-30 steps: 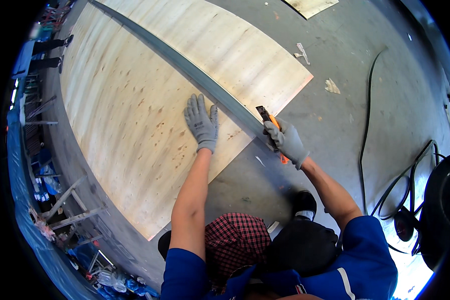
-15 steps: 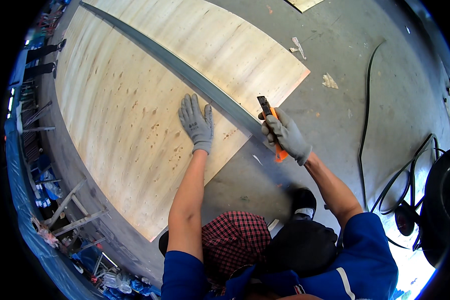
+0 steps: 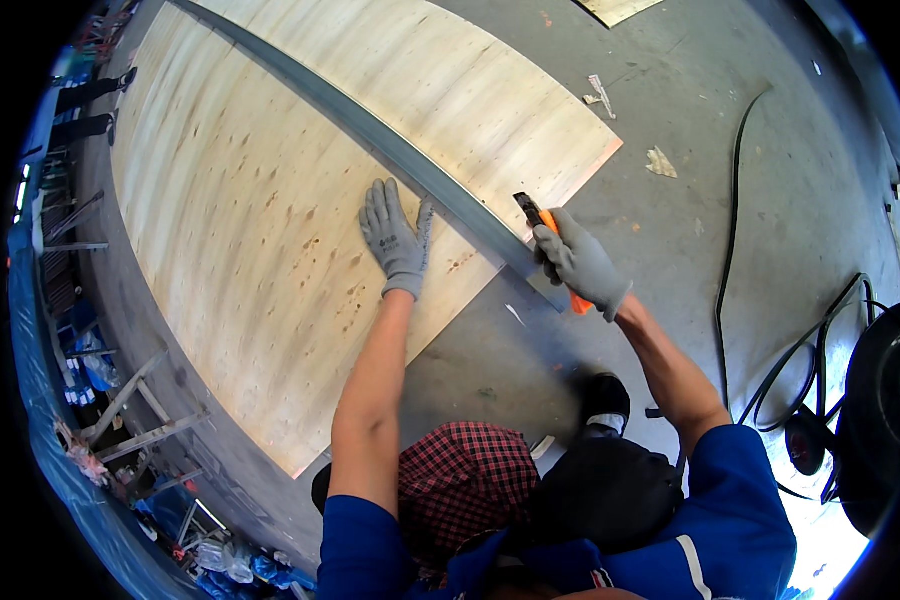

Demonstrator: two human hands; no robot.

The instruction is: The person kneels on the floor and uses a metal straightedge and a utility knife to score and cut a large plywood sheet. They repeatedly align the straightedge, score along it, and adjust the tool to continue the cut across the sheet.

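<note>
My left hand, in a grey work glove, lies palm down with fingers stretched on a large sheet of pale plywood. Its thumb side is close to a long grey straight bar that runs diagonally over the wood. The bar's near end reaches past the sheet's edge. My gloved right hand is closed round an orange-handled tool with a black head. The head points away from me, over the bar's near end. My fingers hide much of the tool, and its exact kind is unclear.
Torn scraps lie on the grey floor to the right. A black cable leads to a round black machine part. Metal frames and blue sheeting line the left side. Another person's legs show at far left.
My right hand has shifted slightly to the right with the tool, which has turned a little. My left hand has stayed flat on the plywood, with its thumb spread wider.
</note>
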